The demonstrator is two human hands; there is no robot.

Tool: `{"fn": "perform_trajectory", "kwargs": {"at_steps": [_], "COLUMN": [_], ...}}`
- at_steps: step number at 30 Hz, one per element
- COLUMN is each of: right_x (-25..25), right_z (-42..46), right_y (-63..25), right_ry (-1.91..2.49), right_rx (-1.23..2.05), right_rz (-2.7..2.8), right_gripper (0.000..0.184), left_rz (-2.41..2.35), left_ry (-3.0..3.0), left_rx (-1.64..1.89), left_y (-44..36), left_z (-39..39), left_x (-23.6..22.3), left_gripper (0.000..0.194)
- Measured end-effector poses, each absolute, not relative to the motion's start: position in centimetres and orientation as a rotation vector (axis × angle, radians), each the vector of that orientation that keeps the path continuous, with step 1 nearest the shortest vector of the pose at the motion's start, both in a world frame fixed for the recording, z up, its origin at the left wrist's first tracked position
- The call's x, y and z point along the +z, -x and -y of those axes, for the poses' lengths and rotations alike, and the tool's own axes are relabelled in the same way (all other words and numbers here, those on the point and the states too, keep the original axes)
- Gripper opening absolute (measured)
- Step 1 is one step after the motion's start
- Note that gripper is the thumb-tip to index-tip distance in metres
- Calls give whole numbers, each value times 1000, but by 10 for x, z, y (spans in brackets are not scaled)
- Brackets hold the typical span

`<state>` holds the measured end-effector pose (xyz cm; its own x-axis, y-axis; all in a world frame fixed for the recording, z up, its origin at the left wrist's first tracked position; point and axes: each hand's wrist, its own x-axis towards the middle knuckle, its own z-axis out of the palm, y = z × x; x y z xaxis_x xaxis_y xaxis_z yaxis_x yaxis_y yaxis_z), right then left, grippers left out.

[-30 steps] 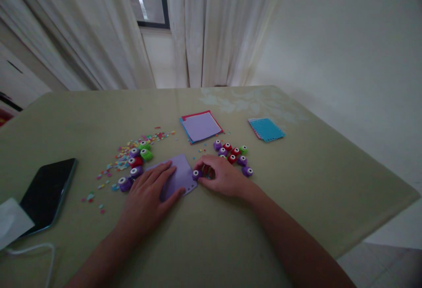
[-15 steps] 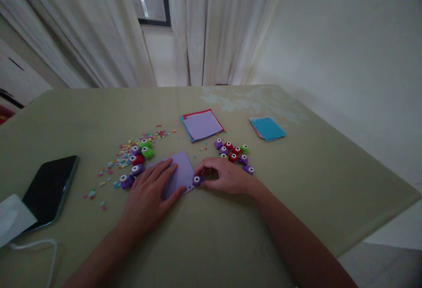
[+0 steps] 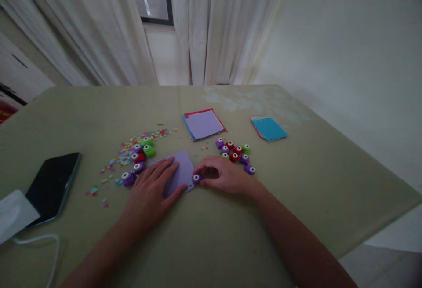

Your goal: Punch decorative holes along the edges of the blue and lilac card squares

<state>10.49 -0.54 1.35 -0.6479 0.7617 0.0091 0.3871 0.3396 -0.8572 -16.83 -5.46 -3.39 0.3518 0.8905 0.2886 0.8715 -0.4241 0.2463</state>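
Note:
My left hand [image 3: 153, 187] lies flat with fingers stretched over a sheet of purple paper [image 3: 181, 169], pressing it to the table. Between thumb and fingers, my right hand [image 3: 220, 174] grips a small purple craft punch [image 3: 197, 178] at the paper's right edge. A small punched mark shows in the paper's near corner, left of the punch. Several purple, red and green punches [image 3: 138, 158] stand just left of my left hand. Behind my right hand sits another group of punches [image 3: 234, 156] in the same colours.
Coloured paper confetti [image 3: 127, 154] is scattered at the left. Stacked paper sheets [image 3: 204, 125] lie farther back, and a blue-topped stack with punched edges [image 3: 269, 129] lies right of them. A black tablet [image 3: 54, 187], a white tissue [image 3: 16, 213] and a white cable [image 3: 56, 253] are at the left.
The purple punch in my right hand has shifted slightly left along the paper's edge. My left hand keeps its place on the sheet; the view has moved a little.

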Motion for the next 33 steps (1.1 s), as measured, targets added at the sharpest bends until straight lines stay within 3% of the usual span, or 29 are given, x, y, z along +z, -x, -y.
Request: {"fn": "perform_trajectory", "kwargs": {"at_steps": [33], "right_x": [11], "right_z": [5], "right_y": [-103], "right_ry": [1032], "right_rx": [1170], "right_rz": [2198], "right_gripper": [25], "left_rz": [-1663], "left_ry": [-2504], "left_rx": [595], "left_y": [167], "left_z": [55], "left_x": [-30], "left_gripper": [62]}}
